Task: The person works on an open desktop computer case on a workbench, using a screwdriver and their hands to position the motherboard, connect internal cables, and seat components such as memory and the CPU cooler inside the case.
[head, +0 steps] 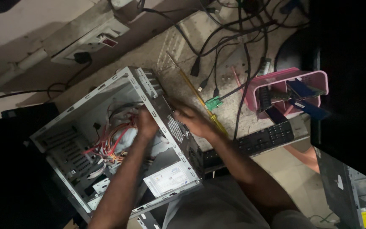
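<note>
While the computer case (pixel 119 144) lies on its side with the open face up, at about eight o'clock from the middle of the worktop (pixel 178 55), I work it with both hands. My left hand (pixel 146 124) reaches inside, fingers curled among the red and yellow wires (pixel 109 144); whether that grip pinches a wire or only rests there I cannot tell, as the fingers are hidden. My right hand (pixel 193 121) lies closed over the rear wall of the case, at three o'clock from the left, pressing on the vented metal.

Handling judgement: the case is thin sheet steel, stiff but likely heavy with the power supply (pixel 170 178) fitted at its five o'clock corner. Edges may be sharp; take hold at the folded frame rails, not the bare cut edges. The wires are soft and their plugs fragile, so pull at the plug, never the strand.

A yellow-handled screwdriver (pixel 200 99) lies just beside my right hand. A pink basket (pixel 291 78) stands at two o'clock.
</note>
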